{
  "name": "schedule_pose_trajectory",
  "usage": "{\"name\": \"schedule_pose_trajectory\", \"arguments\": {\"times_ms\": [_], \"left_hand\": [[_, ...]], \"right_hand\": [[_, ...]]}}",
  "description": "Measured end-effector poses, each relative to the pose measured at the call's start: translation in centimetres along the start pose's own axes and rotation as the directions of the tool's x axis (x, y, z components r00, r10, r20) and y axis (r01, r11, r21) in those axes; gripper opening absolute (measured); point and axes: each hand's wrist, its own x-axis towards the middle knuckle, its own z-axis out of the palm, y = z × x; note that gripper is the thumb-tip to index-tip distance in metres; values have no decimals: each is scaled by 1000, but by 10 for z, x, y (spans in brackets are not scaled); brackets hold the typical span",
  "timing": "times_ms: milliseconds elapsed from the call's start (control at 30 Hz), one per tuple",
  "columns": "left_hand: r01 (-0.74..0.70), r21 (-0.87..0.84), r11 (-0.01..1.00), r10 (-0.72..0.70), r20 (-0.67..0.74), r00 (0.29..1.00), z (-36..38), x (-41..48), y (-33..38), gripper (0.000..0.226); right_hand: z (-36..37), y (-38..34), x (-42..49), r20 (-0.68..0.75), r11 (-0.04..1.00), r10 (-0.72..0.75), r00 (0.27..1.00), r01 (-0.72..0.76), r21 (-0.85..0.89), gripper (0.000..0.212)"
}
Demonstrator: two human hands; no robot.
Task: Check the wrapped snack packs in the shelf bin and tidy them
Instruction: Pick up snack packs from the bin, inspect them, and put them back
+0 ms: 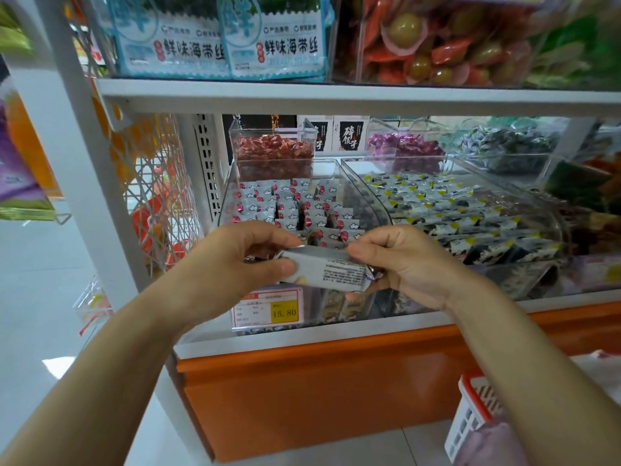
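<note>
A grey-white wrapped snack pack (327,269) with small printed text is held level in front of the clear shelf bin (378,205). My left hand (238,260) pinches its left end between thumb and fingers. My right hand (406,260) grips its right end, where the crimped foil shows. Behind my hands the bin holds several rows of matching white packs with red dots (295,203), standing upright. The front rows of the bin are hidden by my hands.
A price label reading 15.80 (268,309) hangs on the bin front. A second clear bin with yellow-marked packs (463,210) stands to the right. Smaller bins of red (272,148) and purple candies (403,144) sit behind. An orange shelf base (319,381) and a red-rimmed basket (473,412) lie below.
</note>
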Motion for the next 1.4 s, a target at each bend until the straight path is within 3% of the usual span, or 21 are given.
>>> {"name": "schedule_pose_trajectory", "arguments": {"times_ms": [233,367,500,600,700,800,900,1000,1100,1133,1233,1400], "left_hand": [[-12,33,999,16,-112,994,2,2,4,15],[-15,-29,999,9,-177,984,2,7,5,18],[15,-127,992,-56,-318,946,1,14,4,18],[-8,-176,984,-59,-373,926,2,17,5,17],[-2,217,976,106,-468,878,5,18,-2,32],[28,630,776,311,-420,853,8,15,-12,28],[74,830,552,299,-281,912,11,15,-20,27],[100,895,434,232,-218,948,13,20,-22,31],[115,903,414,228,-226,947,15,23,-23,26],[124,902,414,234,-236,943,15,24,-24,24],[132,899,417,238,-248,939,14,25,-23,20],[171,920,354,255,-270,929,13,22,-24,24]], "right_hand": [[1,0,5,-34,998,-3,999,5,67,21],[4,0,10,-94,996,-22,995,30,84,25],[7,3,15,-98,974,-161,982,174,143,30],[10,8,19,-170,961,-257,951,270,54,41],[11,9,22,-333,947,-304,892,321,-6,32],[8,9,25,-469,937,-337,817,339,-82,23],[13,7,27,-471,910,-414,779,367,-192,12],[22,3,33,-454,881,-465,760,349,-319,11],[30,0,40,-437,858,-472,765,286,-426,30],[32,-1,43,-420,835,-493,762,278,-475,27],[37,-7,53,-325,728,-552,768,254,-637,19],[50,-15,76,-147,510,-550,822,191,-839,34]]}}
